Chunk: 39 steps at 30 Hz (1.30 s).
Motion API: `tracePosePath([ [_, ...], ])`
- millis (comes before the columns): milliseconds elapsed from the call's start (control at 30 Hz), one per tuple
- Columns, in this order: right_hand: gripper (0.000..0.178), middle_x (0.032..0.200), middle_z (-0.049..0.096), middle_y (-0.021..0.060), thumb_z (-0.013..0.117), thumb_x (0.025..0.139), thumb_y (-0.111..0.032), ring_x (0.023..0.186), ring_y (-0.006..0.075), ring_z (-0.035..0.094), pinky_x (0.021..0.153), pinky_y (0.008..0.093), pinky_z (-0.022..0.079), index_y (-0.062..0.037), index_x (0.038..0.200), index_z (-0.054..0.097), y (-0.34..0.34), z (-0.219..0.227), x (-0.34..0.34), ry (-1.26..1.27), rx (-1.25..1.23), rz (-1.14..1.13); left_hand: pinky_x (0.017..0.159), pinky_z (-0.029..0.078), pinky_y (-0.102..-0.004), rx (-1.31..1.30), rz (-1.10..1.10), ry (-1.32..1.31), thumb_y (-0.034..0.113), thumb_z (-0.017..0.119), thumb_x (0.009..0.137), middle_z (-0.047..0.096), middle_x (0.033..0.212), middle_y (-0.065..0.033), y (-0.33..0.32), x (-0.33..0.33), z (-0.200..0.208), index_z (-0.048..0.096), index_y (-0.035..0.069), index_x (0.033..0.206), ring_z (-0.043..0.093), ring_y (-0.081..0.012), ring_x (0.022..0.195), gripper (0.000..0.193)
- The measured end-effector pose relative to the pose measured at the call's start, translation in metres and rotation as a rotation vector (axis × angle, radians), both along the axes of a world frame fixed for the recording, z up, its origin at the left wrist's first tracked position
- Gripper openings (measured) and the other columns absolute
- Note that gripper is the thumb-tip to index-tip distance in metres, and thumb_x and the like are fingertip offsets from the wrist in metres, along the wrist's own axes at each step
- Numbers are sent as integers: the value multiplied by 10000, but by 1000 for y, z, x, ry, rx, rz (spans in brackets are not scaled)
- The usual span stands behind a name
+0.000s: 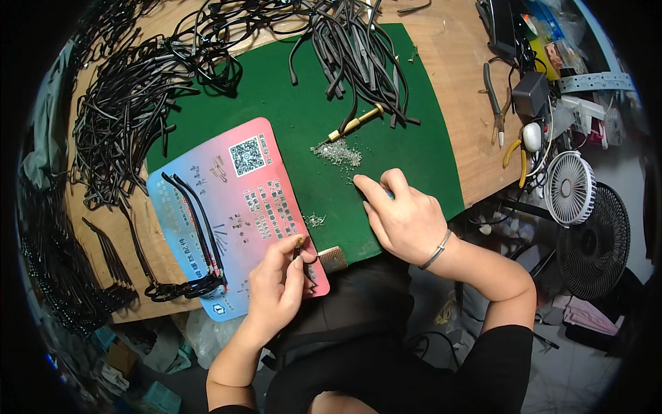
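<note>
My left hand [276, 286] is closed in a pinch over the lower right edge of a pink and blue printed mat. Between its thumb and fingers is a dark glasses temple [309, 274], with a brass-coloured end by the fingertips. My right hand [407, 210] is over the green mat [386, 155], its fingers curled and the index fingertip down beside a heap of tiny silvery screws [339, 154]. A bit of blue shows among its fingers; what it belongs to is hidden. A brass screwdriver-like tool [356, 123] lies just beyond the heap.
On the printed mat [207, 155] lie a black glasses frame [200, 284] and small metal parts. Piles of black glasses frames [131, 124] and temples [358, 62] cover the left and far side. Pliers [493, 96], a white fan [569, 188] and cables are at the right.
</note>
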State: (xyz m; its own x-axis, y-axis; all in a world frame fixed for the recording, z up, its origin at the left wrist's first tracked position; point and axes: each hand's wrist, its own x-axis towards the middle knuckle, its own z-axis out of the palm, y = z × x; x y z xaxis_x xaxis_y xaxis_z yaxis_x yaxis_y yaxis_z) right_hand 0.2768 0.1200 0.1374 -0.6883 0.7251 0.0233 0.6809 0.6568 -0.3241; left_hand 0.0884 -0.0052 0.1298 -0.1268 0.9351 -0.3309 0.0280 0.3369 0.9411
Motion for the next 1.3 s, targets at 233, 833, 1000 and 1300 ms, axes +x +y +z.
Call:
tracePosePath([
  [233,429,880,455,112,633,734,-93,577,219,581,455,329,501,-85,1145,511,1,0,0,-22,-15,9,512,513,-224,8,-10,52,-51,422,887,638,880,-87,2,2,1,473,-26,1170,586,-79,580,289],
  [833,322,865,498,142,537,838,-86,627,302,584,519,388,511,-95,1157,496,-9,23,-7,103,-421,96,515,494,-211,-106,78,-55,-14,454,909,633,840,-70,2,6,4,503,-34,1135,582,-69,575,233],
  [1000,336,864,488,118,513,846,-61,658,270,544,609,353,494,-110,1178,517,-24,36,-27,153,-720,228,547,505,-238,8,88,157,-24,481,887,635,815,-85,-1,13,-3,520,-28,1110,592,-88,600,227],
  [1300,294,763,534,87,535,851,-128,601,191,533,469,275,492,-8,1116,495,-26,21,-26,263,-549,280,614,534,-318,261,95,575,-34,520,838,654,883,-169,2,23,-11,544,-35,1072,673,-271,725,235],
])
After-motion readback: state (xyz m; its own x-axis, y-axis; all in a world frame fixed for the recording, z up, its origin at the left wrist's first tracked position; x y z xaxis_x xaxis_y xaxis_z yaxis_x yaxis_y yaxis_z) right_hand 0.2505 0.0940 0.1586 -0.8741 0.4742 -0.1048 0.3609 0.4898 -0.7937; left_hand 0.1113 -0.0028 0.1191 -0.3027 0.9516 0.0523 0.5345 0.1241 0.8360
